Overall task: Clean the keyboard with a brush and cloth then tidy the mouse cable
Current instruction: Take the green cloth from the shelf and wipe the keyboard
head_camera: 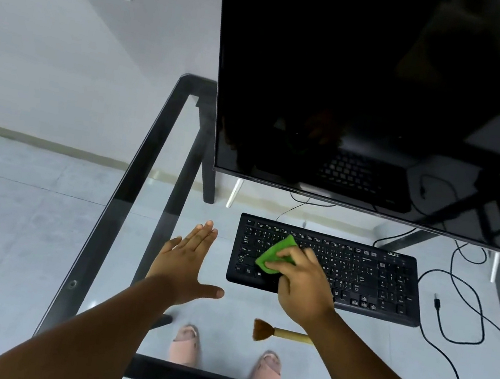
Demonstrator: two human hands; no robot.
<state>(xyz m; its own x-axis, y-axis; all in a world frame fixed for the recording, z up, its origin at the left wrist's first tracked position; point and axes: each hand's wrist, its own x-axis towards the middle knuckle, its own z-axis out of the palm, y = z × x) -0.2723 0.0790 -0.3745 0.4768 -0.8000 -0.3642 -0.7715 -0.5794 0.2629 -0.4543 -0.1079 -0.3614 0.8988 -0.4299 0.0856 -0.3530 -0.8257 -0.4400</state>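
Right hand [299, 282] is curled round a green cloth [276, 252], which is pressed onto the left part of the black keyboard [360, 272]. Left hand [185, 261] is held flat, fingers straight and thumb spread, beside the keyboard's left end; nothing is gripped by it, and whether it touches the glass cannot be told. The keyboard lies on the glass worktop [130, 190], in front of a dark monitor [372, 94]. A brush [278, 333] with brown bristles and a pale handle is laid on the worktop near the front edge, partly hidden under the right forearm. A loose black cable [457, 320] is seen looped right of the keyboard.
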